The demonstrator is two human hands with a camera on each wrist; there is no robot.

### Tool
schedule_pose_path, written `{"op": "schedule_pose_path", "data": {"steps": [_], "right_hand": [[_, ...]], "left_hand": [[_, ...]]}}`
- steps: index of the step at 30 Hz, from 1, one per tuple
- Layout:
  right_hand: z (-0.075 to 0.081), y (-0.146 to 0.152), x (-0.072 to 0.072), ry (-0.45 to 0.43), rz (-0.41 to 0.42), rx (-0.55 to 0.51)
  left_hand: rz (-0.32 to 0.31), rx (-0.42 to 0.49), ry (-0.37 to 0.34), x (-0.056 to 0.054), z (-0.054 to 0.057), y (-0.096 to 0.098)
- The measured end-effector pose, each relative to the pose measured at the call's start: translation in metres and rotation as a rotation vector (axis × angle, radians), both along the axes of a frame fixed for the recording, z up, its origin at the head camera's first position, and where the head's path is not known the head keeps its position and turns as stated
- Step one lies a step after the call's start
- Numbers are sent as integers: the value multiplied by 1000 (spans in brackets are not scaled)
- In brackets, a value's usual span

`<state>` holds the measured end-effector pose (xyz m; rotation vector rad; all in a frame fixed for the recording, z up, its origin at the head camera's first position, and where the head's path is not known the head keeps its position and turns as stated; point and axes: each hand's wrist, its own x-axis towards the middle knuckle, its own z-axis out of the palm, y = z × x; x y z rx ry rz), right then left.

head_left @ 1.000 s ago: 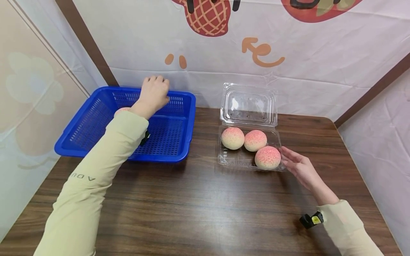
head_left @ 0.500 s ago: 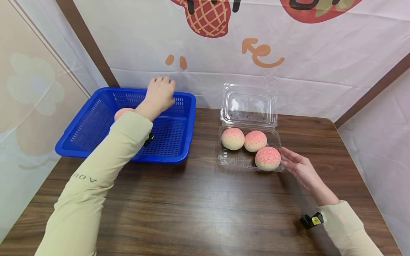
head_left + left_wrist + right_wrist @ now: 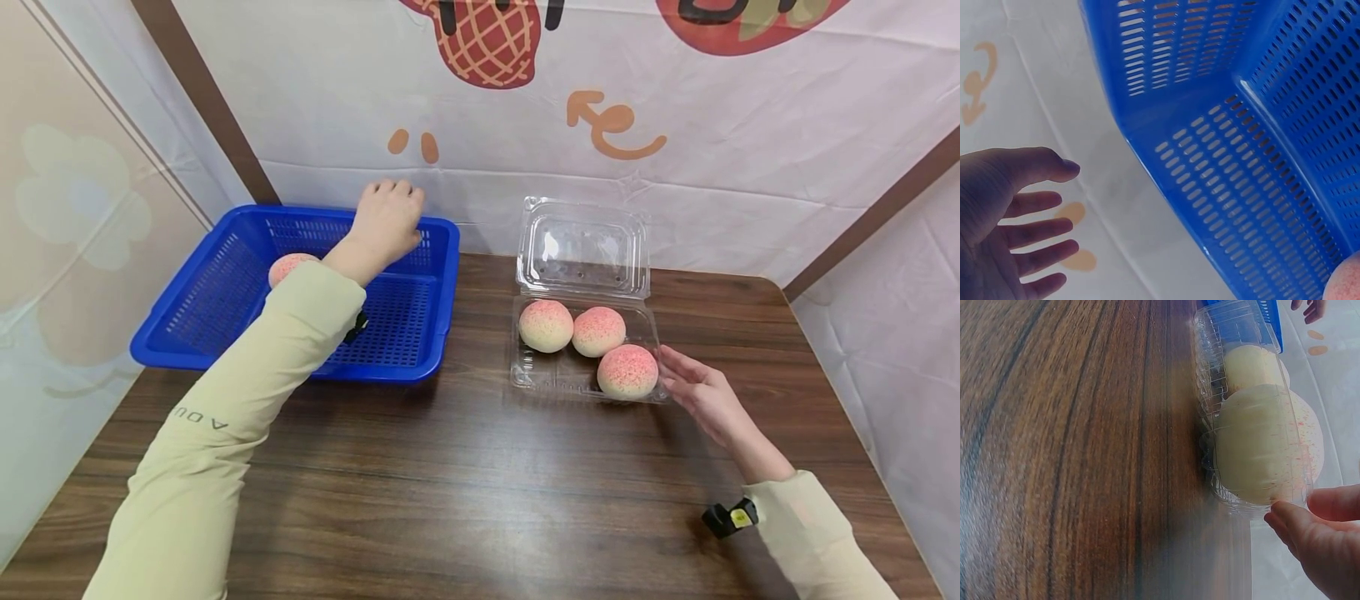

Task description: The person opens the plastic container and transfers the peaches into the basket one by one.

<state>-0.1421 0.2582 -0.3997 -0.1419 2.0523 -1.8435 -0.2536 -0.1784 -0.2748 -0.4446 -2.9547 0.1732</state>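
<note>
My left hand point(image 3: 388, 223) is over the back right part of a blue plastic basket point(image 3: 300, 372). In the left wrist view its fingers point(image 3: 1038, 232) are loosely extended and hold nothing. Inside the basket lies a round, peach-like thing point(image 3: 288, 267), speckled pink on top, partly hidden by the left sleeve. At the right, a clear plastic clamshell box point(image 3: 551, 379) stands with its lid up. Three cream-and-pink peach-like rounds point(image 3: 627, 371) sit in its base. My right hand point(image 3: 703, 393) pinches the box's right rim between thumb and fingers.
The raised clear lid point(image 3: 583, 246) stands near the printed cloth point(image 3: 712, 167) behind the table. Brown wood-grain tabletop point(image 3: 480, 492) stretches in front of basket and box. A cloth wall point(image 3: 75, 250) borders the left side.
My left hand has drifted right across the basket's back edge, uncovering more of the peach-like thing inside. My right hand and the box have stayed put.
</note>
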Motion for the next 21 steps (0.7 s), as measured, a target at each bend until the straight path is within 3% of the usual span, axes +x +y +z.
{"op": "schedule_pose_path", "data": {"steps": [21], "right_hand": [[2, 0, 1, -2, 5, 31]], "left_hand": [[-48, 3, 46, 7, 4, 19]]}}
